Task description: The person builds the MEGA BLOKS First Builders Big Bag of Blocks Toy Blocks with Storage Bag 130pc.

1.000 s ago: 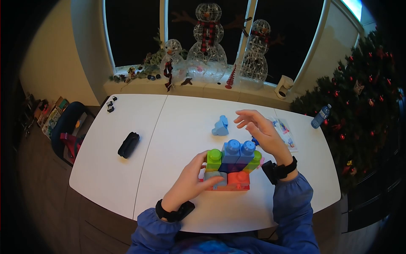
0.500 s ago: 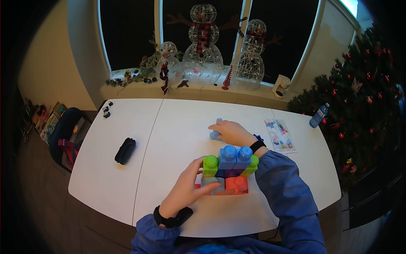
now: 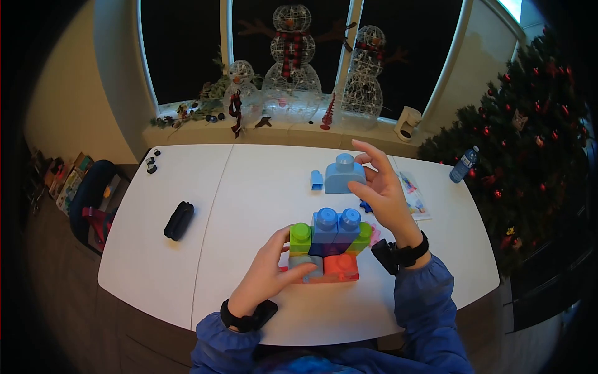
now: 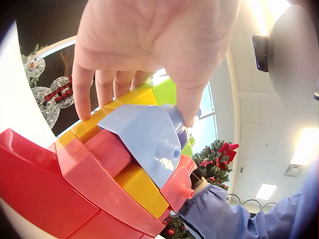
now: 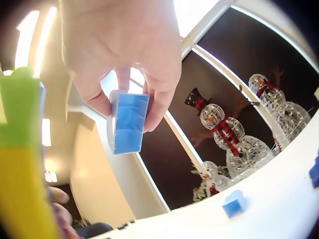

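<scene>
A stack of large toy blocks (image 3: 341, 267), with red, grey, green, purple and blue pieces, stands near the table's front edge. Around its left side curls the left hand (image 3: 265, 274), thumb at the front; in the left wrist view that hand (image 4: 154, 45) grips the stack over a light blue block (image 4: 142, 132). Above the table behind the stack, the right hand (image 3: 386, 196) pinches a light blue block with one stud (image 3: 344, 179). From the right wrist, the hollow underside of this block (image 5: 130, 122) shows between thumb and fingers of the hand (image 5: 122, 45).
A small blue block (image 3: 317, 181) lies behind the stack. A dark blue piece (image 3: 365, 206), pink pieces (image 3: 375, 234) and a picture sheet (image 3: 413, 196) are at the right. A black case (image 3: 179, 220) lies left, a bottle (image 3: 464, 164) at the far right edge.
The right hand reached to the light blue pieces, took hold of the larger one and raised it back toward the stack. The small block stays behind. The left hand keeps its grip.
</scene>
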`<act>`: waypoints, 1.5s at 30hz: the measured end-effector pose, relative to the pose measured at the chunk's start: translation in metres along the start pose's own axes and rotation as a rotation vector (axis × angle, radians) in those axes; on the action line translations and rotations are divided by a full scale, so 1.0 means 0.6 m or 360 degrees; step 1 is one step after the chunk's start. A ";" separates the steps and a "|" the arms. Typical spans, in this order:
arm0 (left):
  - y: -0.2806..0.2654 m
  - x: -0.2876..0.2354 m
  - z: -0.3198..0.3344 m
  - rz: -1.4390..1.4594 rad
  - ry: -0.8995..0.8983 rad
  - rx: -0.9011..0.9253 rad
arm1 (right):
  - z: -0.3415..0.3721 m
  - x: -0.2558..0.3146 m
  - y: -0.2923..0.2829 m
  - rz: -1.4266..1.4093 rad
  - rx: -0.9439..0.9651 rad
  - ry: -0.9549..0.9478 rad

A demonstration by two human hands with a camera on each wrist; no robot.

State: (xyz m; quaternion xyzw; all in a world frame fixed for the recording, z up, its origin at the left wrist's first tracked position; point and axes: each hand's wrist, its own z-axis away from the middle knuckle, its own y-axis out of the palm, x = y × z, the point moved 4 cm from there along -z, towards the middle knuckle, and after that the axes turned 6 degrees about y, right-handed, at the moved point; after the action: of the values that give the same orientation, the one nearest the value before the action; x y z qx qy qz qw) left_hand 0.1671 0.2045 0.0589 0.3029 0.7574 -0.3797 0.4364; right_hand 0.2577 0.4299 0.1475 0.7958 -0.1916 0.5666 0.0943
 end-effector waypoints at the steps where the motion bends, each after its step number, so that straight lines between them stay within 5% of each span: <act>1: 0.000 0.000 0.000 -0.0010 0.0010 -0.0003 | 0.014 0.015 0.005 0.0006 0.0008 -0.0108; 7: 0.002 0.009 0.001 0.0007 0.0025 -0.0005 | 0.061 0.042 0.039 0.0158 0.0166 -0.0571; 23: 0.002 0.001 0.000 0.0025 -0.0025 -0.0001 | 0.082 0.011 0.041 0.0361 0.0043 -0.0631; 31: 0.001 0.007 0.000 0.0005 0.0013 -0.0007 | 0.074 0.022 0.030 0.0157 0.0263 -0.0445; 36: 0.001 0.003 0.000 0.0021 0.0019 -0.0013 | 0.014 -0.009 0.007 -0.0149 0.0317 -0.0032; 40: 0.000 0.005 0.000 0.0027 0.0013 -0.0014 | -0.076 -0.110 0.005 0.1044 0.0274 0.0082; 43: 0.000 0.002 -0.001 0.0008 0.0002 0.0002 | -0.125 -0.230 -0.009 0.1804 0.0232 -0.0240; 45: -0.003 -0.001 -0.002 -0.0004 -0.0002 0.0007 | -0.139 -0.233 0.003 0.1913 0.0221 0.0078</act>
State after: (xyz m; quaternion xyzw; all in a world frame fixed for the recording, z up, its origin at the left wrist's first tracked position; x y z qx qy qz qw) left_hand 0.1656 0.2045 0.0602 0.3027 0.7566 -0.3821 0.4359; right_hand 0.1449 0.4868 0.0446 0.5392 -0.5681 0.5499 -0.2901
